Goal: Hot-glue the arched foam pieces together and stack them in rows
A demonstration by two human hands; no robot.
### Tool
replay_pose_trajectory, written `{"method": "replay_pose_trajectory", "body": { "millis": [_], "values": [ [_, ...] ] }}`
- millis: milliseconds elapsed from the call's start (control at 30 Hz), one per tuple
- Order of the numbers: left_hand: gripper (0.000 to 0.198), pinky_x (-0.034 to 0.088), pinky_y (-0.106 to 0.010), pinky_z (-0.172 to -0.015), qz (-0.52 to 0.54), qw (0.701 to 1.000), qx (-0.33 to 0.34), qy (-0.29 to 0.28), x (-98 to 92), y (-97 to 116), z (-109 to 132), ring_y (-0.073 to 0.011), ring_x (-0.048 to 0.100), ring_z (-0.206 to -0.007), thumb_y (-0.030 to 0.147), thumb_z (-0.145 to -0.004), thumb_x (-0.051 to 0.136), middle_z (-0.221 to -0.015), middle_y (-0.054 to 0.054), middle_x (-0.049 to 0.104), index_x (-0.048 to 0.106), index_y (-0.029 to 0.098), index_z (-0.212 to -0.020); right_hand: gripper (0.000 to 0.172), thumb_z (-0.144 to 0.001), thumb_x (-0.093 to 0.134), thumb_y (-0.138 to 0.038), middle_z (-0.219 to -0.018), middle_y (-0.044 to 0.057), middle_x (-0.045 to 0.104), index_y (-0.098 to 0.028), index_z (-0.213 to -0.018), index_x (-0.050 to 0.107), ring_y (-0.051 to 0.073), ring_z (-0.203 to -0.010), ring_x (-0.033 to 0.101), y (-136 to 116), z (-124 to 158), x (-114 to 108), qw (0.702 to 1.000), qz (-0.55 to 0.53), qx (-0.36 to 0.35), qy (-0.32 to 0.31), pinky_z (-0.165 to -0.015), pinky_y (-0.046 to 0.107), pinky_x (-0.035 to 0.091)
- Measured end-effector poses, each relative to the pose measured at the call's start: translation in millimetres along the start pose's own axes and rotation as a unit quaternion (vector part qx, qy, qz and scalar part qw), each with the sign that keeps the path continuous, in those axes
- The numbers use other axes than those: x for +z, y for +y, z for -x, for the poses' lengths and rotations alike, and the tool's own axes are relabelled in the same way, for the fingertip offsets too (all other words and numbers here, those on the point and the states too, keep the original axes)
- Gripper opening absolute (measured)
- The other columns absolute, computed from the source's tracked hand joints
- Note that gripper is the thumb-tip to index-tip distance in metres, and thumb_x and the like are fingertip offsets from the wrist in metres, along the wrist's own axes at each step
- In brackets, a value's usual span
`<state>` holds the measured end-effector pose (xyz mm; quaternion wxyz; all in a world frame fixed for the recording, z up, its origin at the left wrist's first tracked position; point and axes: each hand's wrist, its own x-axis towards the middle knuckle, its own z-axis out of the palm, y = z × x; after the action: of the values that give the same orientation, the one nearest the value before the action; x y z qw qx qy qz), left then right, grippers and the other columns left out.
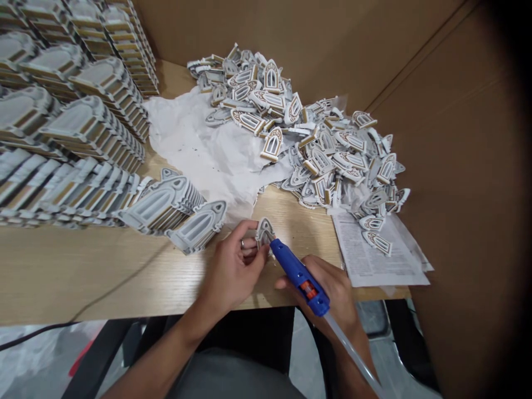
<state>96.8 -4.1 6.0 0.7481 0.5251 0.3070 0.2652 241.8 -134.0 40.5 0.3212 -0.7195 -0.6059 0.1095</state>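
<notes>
Closely Paired: Small Arch in One Hand, Blue Tool in the Other

And we have our left hand (233, 266), thumb and fingers closed in a pinch on a small arched piece (265, 226), right there at the fingertips! Pinched at the side like that, it presumably leaves its upper part open to the tool. Across from it, our right hand (338, 288) curls round a blue tool (293, 269); the body hides most of those fingers, so how hard they squeeze we can't tell. The nozzle points at the piece, so near that we can't say whether it touches. A clear rod (353, 354) runs from the tool's rear over the right wrist, probably so it clears the work.

Beyond the fingers, what a heap of arched pieces (270, 100), loose, likely for easy reach! White paper (183, 127) spreads there too, perhaps shielding the wooden table (124, 293). Right of the fingers, printed sheets (361, 257). And to their left, stacks of pieces (95, 133), packed tight, seemingly to save room, the nearest just beside our left hand.
</notes>
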Motion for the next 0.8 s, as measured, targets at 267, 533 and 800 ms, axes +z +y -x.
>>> {"method": "replay_pose_trajectory", "body": {
  "millis": [267,533,800],
  "values": [
    [0.02,0.061,-0.025,-0.074,-0.02,1.0,0.005,0.005,-0.3,-4,0,-0.0214,0.078,-0.096,0.023,-0.097,0.068,-0.107,-0.007,0.079,0.058,0.024,-0.115,0.026,-0.094,0.073,-0.015,-0.077,-0.004,0.053,-0.022,-0.08,0.052,0.013,-0.067,0.055,-12,-1,-3,0.996,-0.015,0.062,-0.064,-0.063,0.025,0.039],
    [0.02,0.06,-0.024,-0.074,-0.012,1.0,0.01,-0.011,-0.7,-4,-1,-0.0202,0.078,-0.094,0.022,-0.097,0.068,-0.105,-0.007,0.078,0.056,0.023,-0.112,0.018,-0.097,0.059,-0.01,-0.079,0.001,0.06,-0.022,-0.084,0.056,0.018,-0.07,0.061,-12,3,8,0.997,-0.003,0.047,-0.056,-0.061,0.029,0.04],
    [0.035,0.061,-0.03,-0.079,-0.002,0.999,-0.033,0.011,3.9,-9,3,-0.0199,0.078,-0.088,0.031,-0.094,0.075,-0.096,-0.005,0.078,0.047,0.026,-0.115,0.013,-0.094,0.077,-0.027,-0.079,0.002,0.067,-0.02,-0.102,0.068,0.018,-0.067,0.064,-10,2,-5,0.971,0.034,0.01,0.237,-0.064,0.03,0.047]
  ]
}}
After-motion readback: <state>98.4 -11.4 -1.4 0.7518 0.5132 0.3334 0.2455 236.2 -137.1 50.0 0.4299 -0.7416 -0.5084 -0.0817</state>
